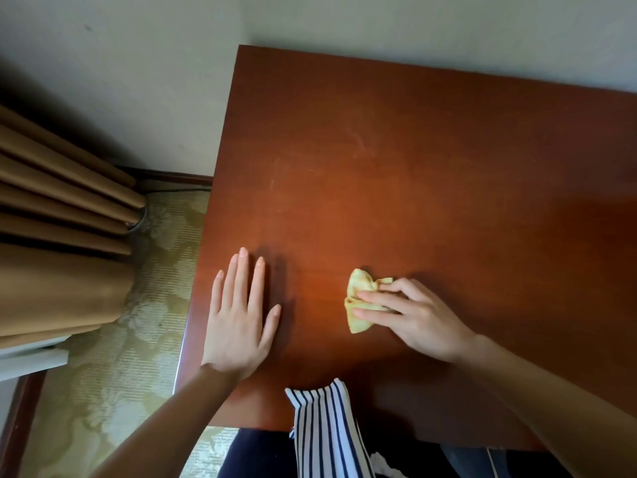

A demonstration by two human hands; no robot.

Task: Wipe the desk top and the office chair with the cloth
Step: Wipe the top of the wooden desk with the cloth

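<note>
A reddish-brown wooden desk top [431, 174] fills most of the view. A small crumpled yellow cloth [358, 291] lies on it near the front. My right hand [417, 315] presses on the cloth with fingers spread over it, pointing left. My left hand [241, 319] rests flat on the desk near its left edge, fingers straight and pointing away from me. Faint smear marks show on the desk surface farther back. No office chair can be seen.
A striped fabric [324, 432] hangs over the desk's front edge. Brown curtains [58, 243] hang at the left over patterned carpet [131, 357]. A pale wall [344, 22] runs behind the desk.
</note>
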